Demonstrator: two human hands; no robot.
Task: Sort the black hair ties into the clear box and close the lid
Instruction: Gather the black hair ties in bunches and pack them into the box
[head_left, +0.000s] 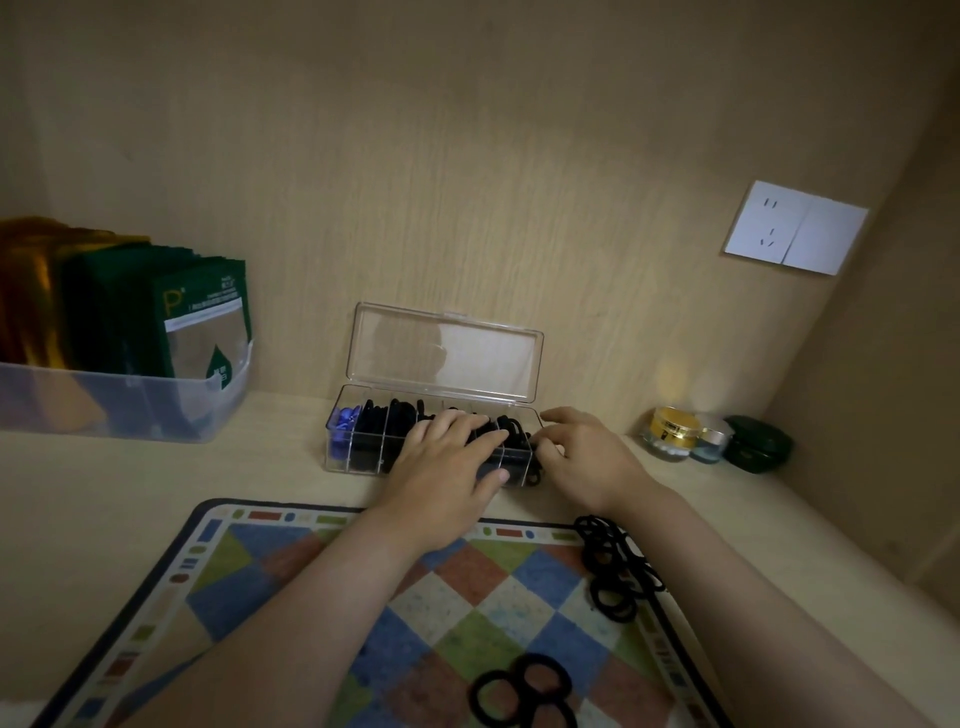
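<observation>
One lid-up clear box (358, 453), left hand (449, 462) pressing flat-fingered on black hair ties (385, 415) inside, right hand (589, 460) at its end, grip unclear.

Left hand (447, 460) and right hand (589, 457) are both bare. The forearms (322, 597) are likewise bare along their whole visible length.

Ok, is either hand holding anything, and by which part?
The left hand holds nothing; its flat fingers press hair ties in the clear box. The right hand curls fingers at the box's right end; grip cannot be told.
</observation>
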